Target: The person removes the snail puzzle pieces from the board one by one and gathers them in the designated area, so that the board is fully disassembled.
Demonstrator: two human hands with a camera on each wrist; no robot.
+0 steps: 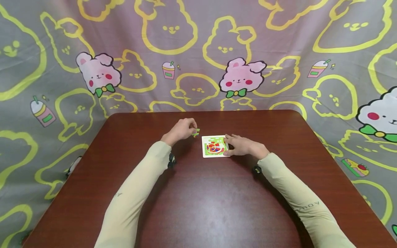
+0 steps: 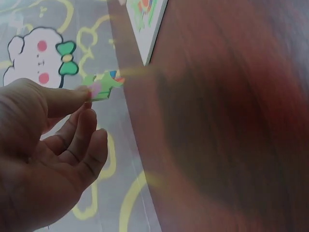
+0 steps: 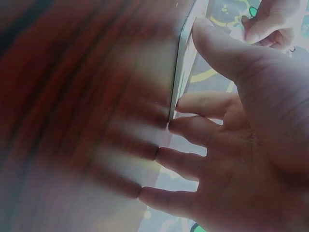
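Observation:
My left hand [image 1: 183,128] pinches a small jigsaw piece [image 2: 102,88] between thumb and fingers, held just left of the puzzle board. The piece is mostly green, with pink, blue and orange bits and a knobbed outline. A square puzzle board [image 1: 203,151] with a white frame lies flat on the table, its picture a red, orange and blue spiral on green. At the board's right side, my right hand [image 1: 242,144] rests with fingers spread and fairly straight. In the right wrist view the thumb [image 3: 217,48] overlaps the board's edge, and the fingertips touch down along that side.
Under both hands is a dark red-brown wooden table [image 1: 211,206] with rounded far corners. Behind it hangs a grey curtain [image 1: 198,62] printed with yellow outlines and pink rabbits. A dark wrist camera [image 1: 171,160] is strapped on the left wrist, another on the right.

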